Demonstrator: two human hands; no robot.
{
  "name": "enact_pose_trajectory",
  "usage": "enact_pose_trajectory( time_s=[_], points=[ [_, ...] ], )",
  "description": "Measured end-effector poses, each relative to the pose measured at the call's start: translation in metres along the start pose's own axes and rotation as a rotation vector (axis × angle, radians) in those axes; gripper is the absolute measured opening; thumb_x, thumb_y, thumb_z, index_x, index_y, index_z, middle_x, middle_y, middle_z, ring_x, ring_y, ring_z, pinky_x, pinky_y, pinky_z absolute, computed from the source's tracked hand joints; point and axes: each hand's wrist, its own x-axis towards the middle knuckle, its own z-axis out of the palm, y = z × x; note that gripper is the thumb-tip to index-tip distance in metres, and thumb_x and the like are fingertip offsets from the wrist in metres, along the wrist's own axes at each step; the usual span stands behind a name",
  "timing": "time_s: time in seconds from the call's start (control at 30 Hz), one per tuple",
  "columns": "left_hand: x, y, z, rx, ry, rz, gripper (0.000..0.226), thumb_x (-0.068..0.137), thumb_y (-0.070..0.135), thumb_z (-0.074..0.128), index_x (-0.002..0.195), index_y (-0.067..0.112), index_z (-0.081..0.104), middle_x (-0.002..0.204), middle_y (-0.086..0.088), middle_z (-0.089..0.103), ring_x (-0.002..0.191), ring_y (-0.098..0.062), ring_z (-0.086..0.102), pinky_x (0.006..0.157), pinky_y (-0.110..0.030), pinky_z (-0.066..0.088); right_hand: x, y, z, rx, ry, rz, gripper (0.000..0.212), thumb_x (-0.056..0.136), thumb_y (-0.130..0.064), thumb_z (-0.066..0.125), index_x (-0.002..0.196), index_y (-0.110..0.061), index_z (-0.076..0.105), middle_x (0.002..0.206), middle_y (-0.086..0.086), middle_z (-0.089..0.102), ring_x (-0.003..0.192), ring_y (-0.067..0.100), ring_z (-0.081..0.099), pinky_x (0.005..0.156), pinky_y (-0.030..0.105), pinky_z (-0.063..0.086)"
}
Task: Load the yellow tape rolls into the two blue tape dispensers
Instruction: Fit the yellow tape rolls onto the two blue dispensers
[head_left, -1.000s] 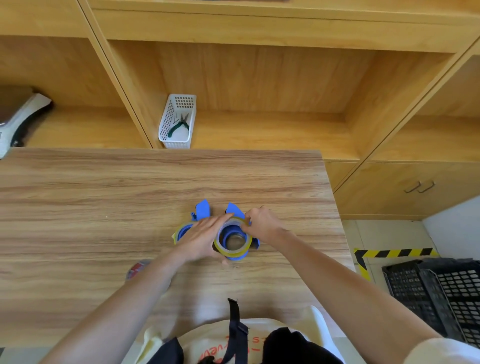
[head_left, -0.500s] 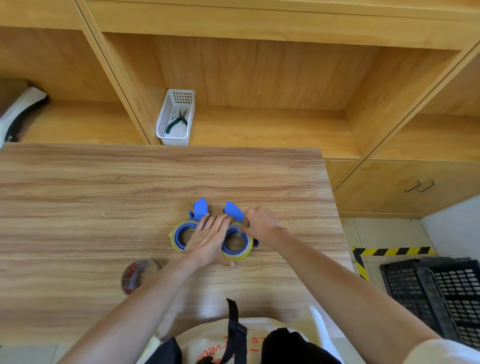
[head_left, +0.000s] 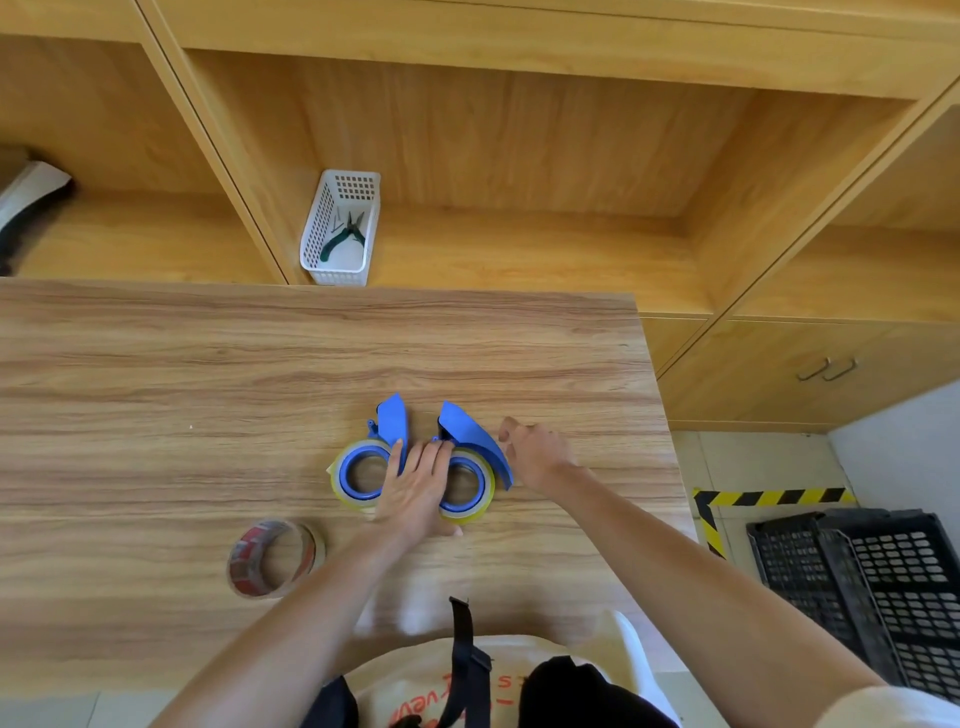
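Here the red-printed tape roll bears lettering too blurred to read

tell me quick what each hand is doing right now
Left hand: open, fingers straight, flat between the two dispensers.
Right hand: loosely curled, holding nothing, just right of the right dispenser.

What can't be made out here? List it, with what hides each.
- Near sides of both blue tape dispensers: head view, the left hand lies flat across them.
- Right hand fingers: curled away; any hold unclear.
- Object on the left shelf: cut by the frame edge.
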Motion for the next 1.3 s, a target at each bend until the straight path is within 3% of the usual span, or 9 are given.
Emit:
enact_pose_trajectory(
  time_s=[0.1,0.23,0.5,0.73,0.83,0.93,1.07,1.13,1.3],
  points=[
    [0.001,-0.004,-0.005,0.045,-0.051,0.021,0.13,0.066,0.067,0.075,0.157,0.007,0.005,0.163,-0.006,0.018,0.155,-0.025,0.001,0.12,-0.058,-0.011,0.001,-0.002,0.003,-0.004,-0.037,-0.005,0.029,0.103,-0.033,0.038,0.125,-0.019,0.048,0.116,0.016,0.062,0.106,0.035,0.06,0.081,0.041,0.048],
    [0.001,-0.013,-0.007,0.049,-0.045,0.034,0.127,0.066,0.065,0.076,0.158,0.011,0.008,0.164,-0.005,0.02,0.155,-0.025,-0.002,0.116,-0.056,-0.018,0.0,-0.004,0.004,-0.016,-0.059,0.006,0.034,0.103,-0.037,0.038,0.129,-0.018,0.049,0.122,0.016,0.059,0.112,0.036,0.058,0.086,0.044,0.048],
    [0.004,0.003,-0.01,-0.014,0.016,-0.011,0.119,0.07,0.055,0.08,0.156,0.009,0.011,0.159,-0.007,0.031,0.155,-0.023,0.004,0.123,-0.052,-0.005,-0.011,-0.009,0.007,0.034,-0.026,0.019,0.032,0.1,-0.023,0.039,0.13,-0.017,0.048,0.119,0.016,0.061,0.109,0.036,0.059,0.079,0.039,0.045],
    [0.004,-0.009,-0.008,-0.165,0.059,0.049,0.117,0.068,0.06,0.078,0.156,0.017,0.014,0.159,-0.003,0.031,0.155,-0.026,-0.001,0.122,-0.053,-0.006,-0.017,-0.012,0.006,0.1,0.075,0.046,0.035,0.1,-0.02,0.039,0.135,-0.023,0.04,0.116,0.013,0.064,0.101,0.035,0.063,0.077,0.041,0.05],
    [0.001,-0.035,-0.01,-0.321,0.195,0.105,0.09,0.08,0.064,0.061,0.153,0.024,0.028,0.155,0.001,0.038,0.153,-0.027,0.015,0.124,-0.05,0.009,-0.016,-0.022,0.005,0.222,0.209,-0.059,0.044,0.099,-0.016,0.041,0.14,-0.029,0.036,0.126,0.003,0.059,0.105,0.032,0.062,0.078,0.042,0.053],
    [-0.007,-0.069,-0.011,-0.375,0.358,0.049,0.066,0.09,0.063,0.036,0.145,0.026,0.045,0.143,-0.001,0.053,0.139,-0.028,0.041,0.115,-0.047,0.033,-0.013,-0.039,0.006,0.29,0.237,-0.186,0.053,0.097,-0.011,0.041,0.144,-0.035,0.035,0.133,-0.004,0.054,0.11,0.028,0.058,0.08,0.042,0.053],
    [-0.022,-0.107,-0.003,-0.476,0.419,-0.133,0.037,0.097,0.032,0.053,0.133,0.024,0.06,0.131,-0.003,0.061,0.125,-0.031,0.053,0.106,-0.045,0.039,-0.005,-0.065,0.013,0.253,0.173,-0.316,0.057,0.096,-0.007,0.04,0.142,-0.04,0.043,0.134,-0.002,0.053,0.116,0.026,0.056,0.083,0.04,0.051],
    [-0.03,-0.12,0.001,-0.539,0.404,-0.219,0.035,0.097,0.014,0.057,0.129,0.026,0.063,0.13,-0.002,0.063,0.125,-0.031,0.053,0.106,-0.047,0.04,-0.002,-0.076,0.018,0.208,0.135,-0.33,0.054,0.098,-0.009,0.039,0.14,-0.041,0.046,0.137,-0.003,0.051,0.121,0.022,0.053,0.084,0.038,0.049],
    [-0.044,-0.149,0.008,-0.72,0.317,-0.335,0.032,0.099,0.007,0.053,0.12,0.024,0.07,0.124,-0.008,0.068,0.119,-0.032,0.058,0.098,-0.042,0.045,0.005,-0.102,0.022,0.208,0.062,-0.337,0.045,0.099,-0.009,0.039,0.133,-0.032,0.058,0.138,-0.006,0.049,0.118,0.019,0.056,0.079,0.033,0.048]
  ],
)
